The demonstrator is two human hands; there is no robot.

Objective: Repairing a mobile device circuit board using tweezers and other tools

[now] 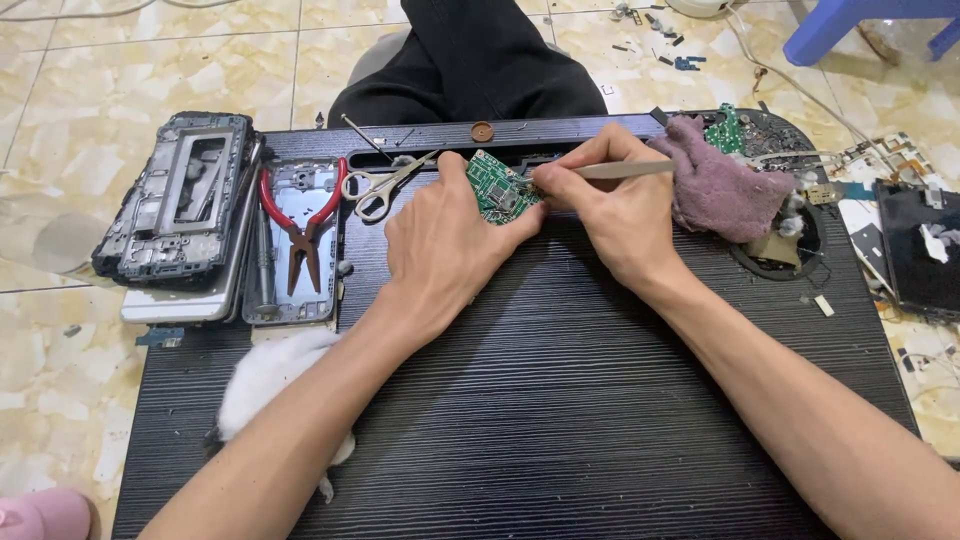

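My left hand (440, 240) pins the green circuit board (497, 186) flat on the counter (560, 400) at 12 o'clock, steadying it | right hand (610, 205) pinches tweezers (620, 170), tip on the board | pliers (303, 225), scissors (385, 185) at 10 o'clock, within reach.

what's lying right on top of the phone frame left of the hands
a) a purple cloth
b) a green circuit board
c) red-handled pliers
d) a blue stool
c: the red-handled pliers lie on the phone frame, left of the left hand; the purple cloth lies beyond the right hand.
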